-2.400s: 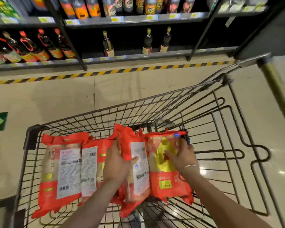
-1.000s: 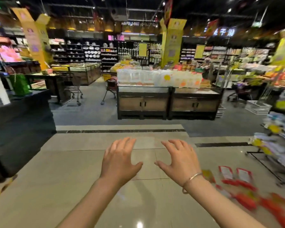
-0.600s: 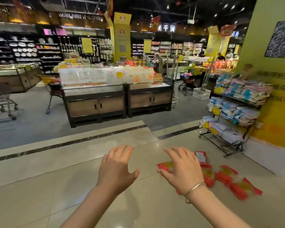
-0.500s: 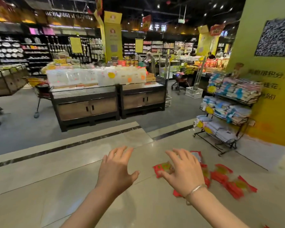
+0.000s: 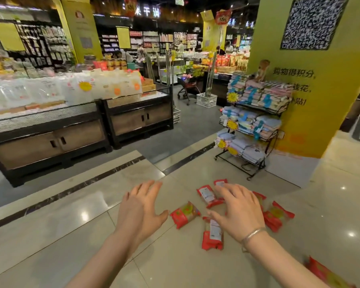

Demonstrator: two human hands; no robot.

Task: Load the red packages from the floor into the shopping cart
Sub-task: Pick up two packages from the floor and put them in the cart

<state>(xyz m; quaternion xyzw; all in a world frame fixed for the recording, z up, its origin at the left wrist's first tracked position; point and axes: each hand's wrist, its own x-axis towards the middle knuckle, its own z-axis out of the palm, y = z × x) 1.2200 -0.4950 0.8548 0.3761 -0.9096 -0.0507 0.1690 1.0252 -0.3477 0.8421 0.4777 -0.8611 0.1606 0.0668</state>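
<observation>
Hands, left hand (image 5: 140,208) and right hand (image 5: 240,210), were empty with fingers (image 5: 148,186) spread wide above red packages (image 5: 185,214) on the floor (image 5: 50,235).

Red packages (image 5: 185,214) scattered flat on glossy floor tiles

Glossy beige tiled floor (image 5: 50,235) crossed by a dark inlaid strip (image 5: 87,183). Red packages (image 5: 185,214) lie flat and scattered on it at centre right. A wire display rack (image 5: 247,163) stands farther right.
</observation>
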